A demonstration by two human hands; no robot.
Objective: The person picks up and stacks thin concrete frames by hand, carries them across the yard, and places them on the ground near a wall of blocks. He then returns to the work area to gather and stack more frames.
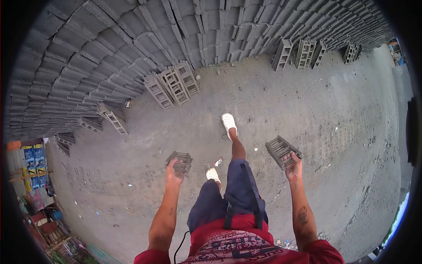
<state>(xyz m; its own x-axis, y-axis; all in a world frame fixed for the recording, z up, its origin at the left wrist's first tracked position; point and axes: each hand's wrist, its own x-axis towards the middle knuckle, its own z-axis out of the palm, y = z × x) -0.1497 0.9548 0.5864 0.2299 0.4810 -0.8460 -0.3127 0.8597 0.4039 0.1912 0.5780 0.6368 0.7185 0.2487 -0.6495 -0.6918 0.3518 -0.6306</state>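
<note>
My left hand grips a grey hollow concrete block by its top, hanging at my side. My right hand holds a second hollow block the same way, on the right. Both arms hang down straight. Between them are my legs in dark shorts and my feet in white clogs, one foot stepped forward over the dusty ground.
A long stack of grey concrete blocks runs across the top and left. Several hollow blocks lean against it, one group ahead of me and another further right. Bare packed ground stretches ahead. Clutter and posters sit at lower left.
</note>
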